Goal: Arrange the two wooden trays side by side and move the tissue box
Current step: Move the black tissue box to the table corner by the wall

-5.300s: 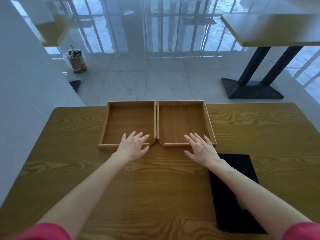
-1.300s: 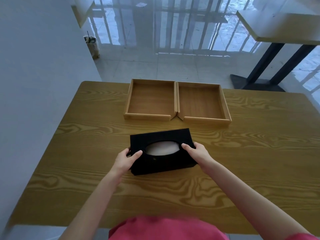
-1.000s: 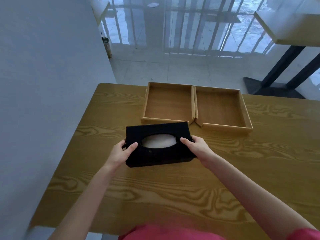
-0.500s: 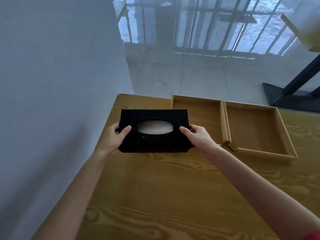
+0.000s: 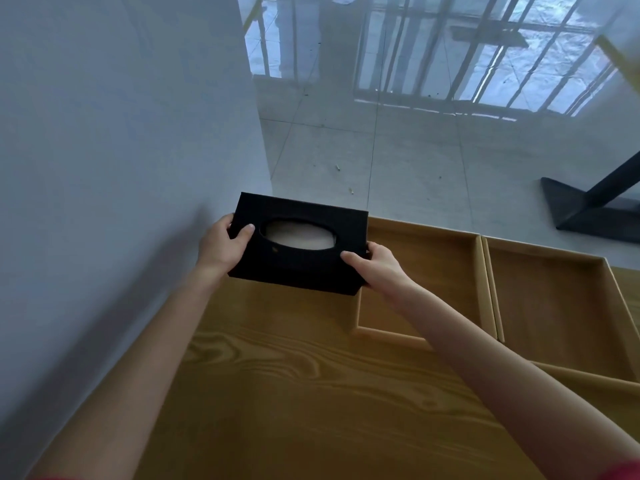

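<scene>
A black tissue box (image 5: 301,271) with an oval opening showing pale tissue is held over the table's far left corner, just left of the trays. My left hand (image 5: 221,245) grips its left end and my right hand (image 5: 375,266) grips its right end. Two shallow wooden trays lie side by side at the table's far edge: the left tray (image 5: 433,271) right beside the box, the right tray (image 5: 554,299) touching it. Whether the box rests on the table or hovers, I cannot tell.
The wood-grain table (image 5: 311,393) stands against a grey wall (image 5: 104,168) on the left. Beyond its far edge is a tiled floor (image 5: 398,161). The black base of another table (image 5: 588,209) stands at the right.
Both hands have carried the tissue box farther away and leftward, from the table's middle to its far left corner beside the left tray. The view has swung left with it.
</scene>
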